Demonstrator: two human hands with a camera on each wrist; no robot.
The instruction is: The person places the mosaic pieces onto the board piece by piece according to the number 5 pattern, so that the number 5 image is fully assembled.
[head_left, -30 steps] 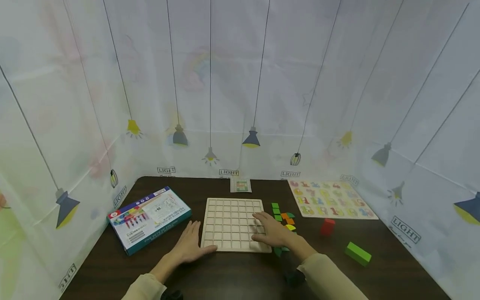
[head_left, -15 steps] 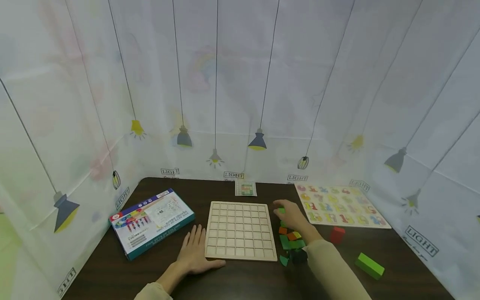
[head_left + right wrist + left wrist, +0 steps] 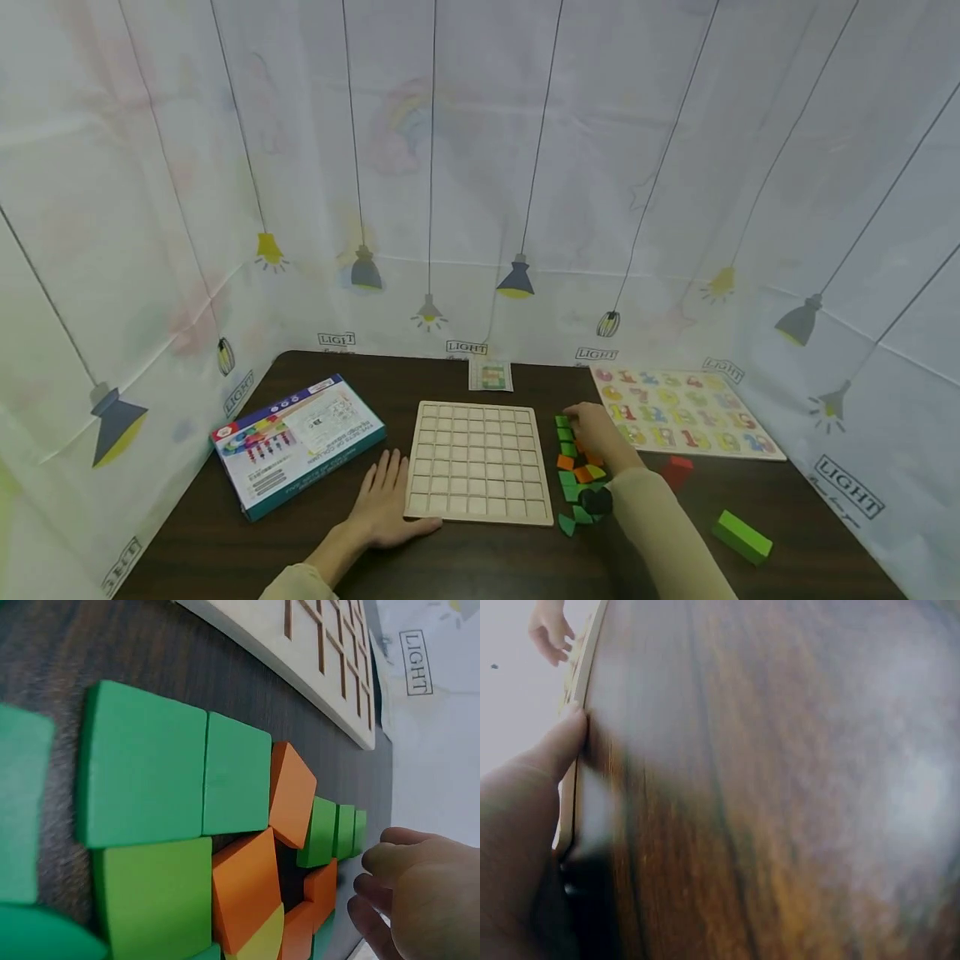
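The wooden grid board point(image 3: 480, 462) lies on the dark table. Beside its left edge my left hand point(image 3: 384, 504) rests flat with fingers spread, the thumb point(image 3: 571, 735) at the board's near corner. To the board's right is a cluster of small wooden blocks: green squares point(image 3: 146, 765), orange pieces point(image 3: 247, 889), a yellow piece point(image 3: 595, 472) and green curved pieces point(image 3: 566, 524). My right hand point(image 3: 597, 429) reaches over the far end of this cluster, fingers loosely bent, next to a short row of light green blocks point(image 3: 343, 831). Nothing shows between its fingers.
A flat box point(image 3: 300, 446) lies on the left. Behind the board stands a small pattern card point(image 3: 491, 376). A number puzzle board point(image 3: 682, 408) occupies the back right, with a red block point(image 3: 677, 472) and a long green block point(image 3: 742, 537) in front of it.
My right hand has moved from over the grid board to the right, onto the far end of the blocks. My left hand stays at the board's left side, its fingers spread flatter.
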